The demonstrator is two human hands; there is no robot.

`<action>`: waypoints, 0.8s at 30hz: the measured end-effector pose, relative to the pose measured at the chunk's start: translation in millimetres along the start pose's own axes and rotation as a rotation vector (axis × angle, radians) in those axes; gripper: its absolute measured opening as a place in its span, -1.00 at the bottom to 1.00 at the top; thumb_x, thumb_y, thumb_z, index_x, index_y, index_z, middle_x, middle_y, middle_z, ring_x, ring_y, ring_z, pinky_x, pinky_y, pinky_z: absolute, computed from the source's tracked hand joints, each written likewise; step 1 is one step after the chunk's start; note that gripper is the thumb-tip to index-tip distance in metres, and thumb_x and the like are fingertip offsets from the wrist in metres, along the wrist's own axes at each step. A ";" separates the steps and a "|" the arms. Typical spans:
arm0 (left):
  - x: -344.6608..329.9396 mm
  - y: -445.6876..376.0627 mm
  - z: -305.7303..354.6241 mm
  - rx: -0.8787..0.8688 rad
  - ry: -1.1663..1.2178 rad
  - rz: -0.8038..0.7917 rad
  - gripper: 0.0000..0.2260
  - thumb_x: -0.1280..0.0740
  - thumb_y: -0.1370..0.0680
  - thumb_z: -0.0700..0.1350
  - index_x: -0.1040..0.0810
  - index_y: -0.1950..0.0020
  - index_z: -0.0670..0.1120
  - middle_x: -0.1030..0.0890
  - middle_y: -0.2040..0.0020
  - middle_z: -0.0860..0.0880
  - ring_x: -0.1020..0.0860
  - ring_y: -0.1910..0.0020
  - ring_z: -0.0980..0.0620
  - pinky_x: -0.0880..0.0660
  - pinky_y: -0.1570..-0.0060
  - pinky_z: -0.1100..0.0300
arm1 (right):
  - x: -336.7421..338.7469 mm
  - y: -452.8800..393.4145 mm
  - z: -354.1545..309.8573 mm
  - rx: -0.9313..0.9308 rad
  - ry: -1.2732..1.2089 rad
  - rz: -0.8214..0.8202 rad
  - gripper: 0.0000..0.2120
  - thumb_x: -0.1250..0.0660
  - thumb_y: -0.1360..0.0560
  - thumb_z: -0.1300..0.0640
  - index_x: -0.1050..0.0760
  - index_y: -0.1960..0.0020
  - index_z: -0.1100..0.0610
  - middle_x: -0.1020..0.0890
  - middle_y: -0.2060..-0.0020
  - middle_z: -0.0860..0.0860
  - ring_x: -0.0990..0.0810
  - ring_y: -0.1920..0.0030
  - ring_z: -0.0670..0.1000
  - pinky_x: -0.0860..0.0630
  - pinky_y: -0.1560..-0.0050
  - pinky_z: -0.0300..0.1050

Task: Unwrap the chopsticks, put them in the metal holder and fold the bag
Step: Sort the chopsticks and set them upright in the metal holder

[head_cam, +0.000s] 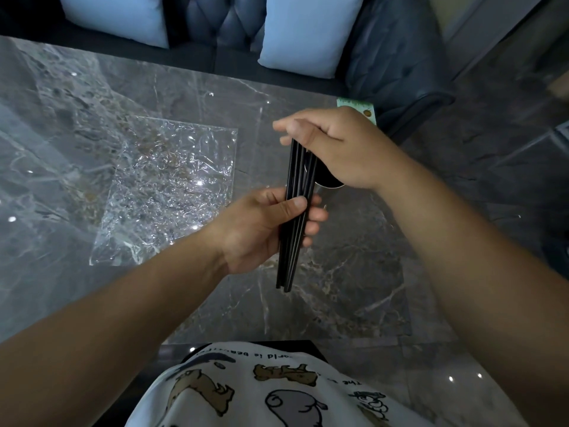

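A bundle of several black chopsticks (295, 180) is held nearly upright above the grey marble table (354, 288). My left hand (264, 226) grips the bundle around its middle, thumb across the front. My right hand (335, 146) pinches the bundle's far ends from above. Under my right hand sits the metal holder (328, 182), mostly hidden, with only part of its dark opening and rim showing. The clear, crinkled plastic bag (172, 186) lies flat on the table to the left of both hands, with nothing in it.
A small green-printed card or packet (358, 107) lies at the table's far edge behind my right hand. A dark sofa with pale blue cushions (304, 32) stands beyond the table. The table's near edge is just above my lap.
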State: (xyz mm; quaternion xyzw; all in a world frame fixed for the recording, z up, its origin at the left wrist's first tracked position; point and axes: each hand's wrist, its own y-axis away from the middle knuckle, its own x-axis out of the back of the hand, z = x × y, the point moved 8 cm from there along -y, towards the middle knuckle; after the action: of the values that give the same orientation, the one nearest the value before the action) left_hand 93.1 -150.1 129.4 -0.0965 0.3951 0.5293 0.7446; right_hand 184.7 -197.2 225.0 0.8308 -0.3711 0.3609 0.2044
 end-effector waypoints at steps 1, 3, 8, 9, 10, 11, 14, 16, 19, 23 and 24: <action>0.1 -1.1 -0.4 0.002 0.004 -0.002 -0.84 -0.28 -0.52 -0.18 -0.58 -0.04 -0.19 -0.66 0.15 -0.09 -0.60 0.24 0.03 -0.58 0.20 0.16 | -0.5 0.2 4.1 -0.024 -0.042 -0.004 -0.65 -0.15 -0.63 -0.05 -0.57 -0.21 0.13 -0.67 -0.06 -0.03 -0.61 -0.12 -0.12 -0.47 -0.25 0.01; -0.6 -3.5 -1.1 0.010 0.008 -0.007 -0.84 -0.27 -0.53 -0.19 -0.58 -0.05 -0.20 -0.65 0.16 -0.09 -0.59 0.24 0.03 -0.58 0.20 0.16 | -4.7 -0.1 11.2 -0.060 -0.154 -0.028 -0.64 -0.14 -0.63 -0.05 -0.55 -0.23 0.14 -0.66 -0.12 0.00 -0.61 -0.14 -0.14 -0.46 -0.30 0.02; -0.4 -9.6 -1.3 0.054 -0.020 0.006 -0.89 -0.24 -0.55 -0.21 -0.56 0.01 -0.17 -0.63 0.23 -0.04 -0.57 0.28 0.06 -0.57 0.22 0.20 | 15.1 1.3 24.0 -0.041 -0.104 -0.004 -0.65 -0.19 -0.63 0.06 -0.43 -0.37 0.13 -0.50 -0.35 0.03 -0.43 -0.36 -0.12 -0.31 -0.44 -0.04; 0.5 -10.5 0.2 0.063 -0.031 0.009 -0.88 -0.23 -0.57 -0.21 -0.55 0.01 -0.17 -0.63 0.23 -0.04 -0.57 0.29 0.06 -0.57 0.23 0.21 | 28.4 3.4 22.9 0.031 0.022 0.024 -0.62 -0.23 -0.61 0.12 -0.37 -0.41 0.12 -0.39 -0.44 0.03 -0.32 -0.44 -0.10 -0.22 -0.48 -0.04; 1.6 -10.9 1.4 0.077 -0.046 0.011 -0.88 -0.22 -0.58 -0.22 -0.55 0.01 -0.17 -0.63 0.23 -0.04 -0.57 0.29 0.06 -0.57 0.24 0.21 | 36.6 6.5 18.5 0.128 0.197 0.021 -0.55 -0.26 -0.58 0.18 -0.32 -0.45 0.11 -0.29 -0.50 0.03 -0.21 -0.50 -0.04 -0.13 -0.52 -0.02; 2.8 -11.3 2.5 0.096 -0.066 0.013 -0.88 -0.22 -0.59 -0.22 -0.56 0.02 -0.18 -0.63 0.23 -0.04 -0.58 0.29 0.06 -0.57 0.24 0.21 | 36.1 10.5 12.9 0.237 0.406 -0.024 -0.47 -0.29 -0.54 0.20 -0.26 -0.48 0.09 -0.23 -0.52 0.03 -0.12 -0.53 0.03 -0.05 -0.52 0.05; -1.3 -14.0 1.6 0.166 -0.122 0.005 -0.89 -0.27 -0.54 -0.20 -0.56 0.02 -0.20 -0.64 0.24 -0.06 -0.58 0.29 0.05 -0.56 0.25 0.20 | 3.8 24.6 4.4 0.476 0.921 -0.209 -0.37 -0.28 -0.45 0.21 -0.22 -0.49 0.06 -0.27 -0.51 0.06 -0.05 -0.54 0.22 0.08 -0.45 0.30; -10.5 -16.9 0.1 0.207 -0.142 -0.015 -0.89 -0.27 -0.54 -0.21 -0.56 0.03 -0.20 -0.64 0.25 -0.06 -0.59 0.30 0.06 -0.56 0.27 0.21 | -19.1 27.1 8.6 0.519 1.080 -0.274 -0.51 -0.12 -0.52 0.21 -0.30 -0.44 0.07 -0.41 -0.42 0.06 -0.11 -0.53 0.22 0.07 -0.46 0.36; -18.8 -19.8 -2.6 0.239 -0.125 0.016 -0.87 -0.22 -0.61 -0.21 -0.55 0.00 -0.21 -0.65 0.26 -0.07 -0.59 0.33 0.07 -0.55 0.33 0.22 | -27.4 23.4 26.1 0.487 1.192 -0.259 -0.64 0.04 -0.60 0.21 -0.46 -0.24 0.10 -0.60 -0.16 0.05 -0.35 -0.42 0.14 0.01 -0.49 0.23; -22.2 -11.9 -14.0 0.316 -0.083 0.029 -0.85 -0.21 -0.62 -0.16 -0.53 -0.01 -0.19 -0.66 0.27 -0.05 -0.59 0.38 0.10 -0.57 0.39 0.25 | -4.1 16.0 57.8 0.321 1.060 -0.185 -0.57 0.05 -0.51 0.17 -0.49 -0.21 0.16 -0.62 -0.08 0.14 -0.49 -0.27 0.17 -0.07 -0.46 0.13; -22.6 -9.2 -17.7 0.325 -0.089 0.028 -0.86 -0.21 -0.62 -0.14 -0.53 -0.01 -0.18 -0.66 0.27 -0.05 -0.59 0.38 0.11 -0.57 0.40 0.26 | 0.4 16.5 63.4 0.290 1.022 -0.174 -0.53 0.06 -0.49 0.16 -0.48 -0.25 0.18 -0.61 -0.12 0.16 -0.48 -0.30 0.18 -0.08 -0.46 0.13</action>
State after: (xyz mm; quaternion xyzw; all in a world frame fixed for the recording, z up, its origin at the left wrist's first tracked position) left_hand 89.6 -180.0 130.6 0.0540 0.4435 0.4725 0.7597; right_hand 200.6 -246.5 184.9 0.5968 -0.1007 0.7485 0.2711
